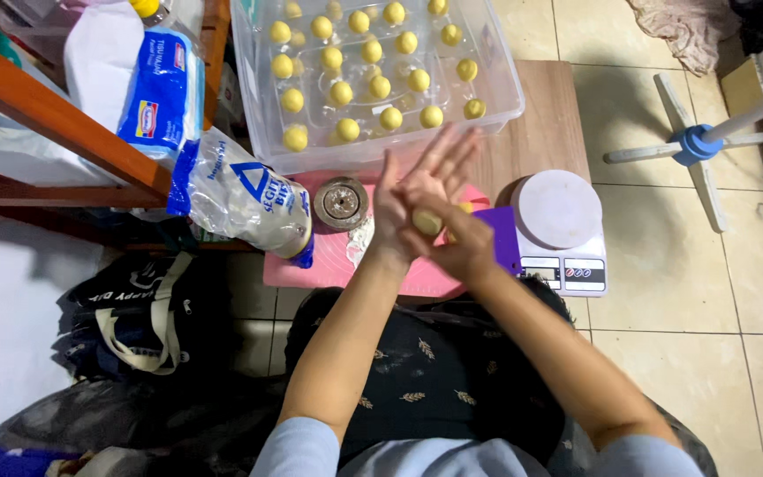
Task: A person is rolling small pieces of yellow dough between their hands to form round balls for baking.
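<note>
My left hand [417, 190] and my right hand [463, 250] are pressed together over a pink mat [311, 269], with a yellow dough ball [426, 222] rolled between the palms. The left fingers fan out upward; the right hand cups beneath. Behind them a clear plastic box [501, 93] holds several yellow dough balls [380, 87] in rows. A round brown mould [341, 202] lies on the mat just left of my left hand.
A white and purple kitchen scale [560, 225] stands right of the hands on a low wooden table [545, 124]. A flour bag [240, 196] lies at left beside a wooden shelf [55, 119]. A dark bag [139, 322] sits on the tiled floor; a fan base [695, 146] stands right.
</note>
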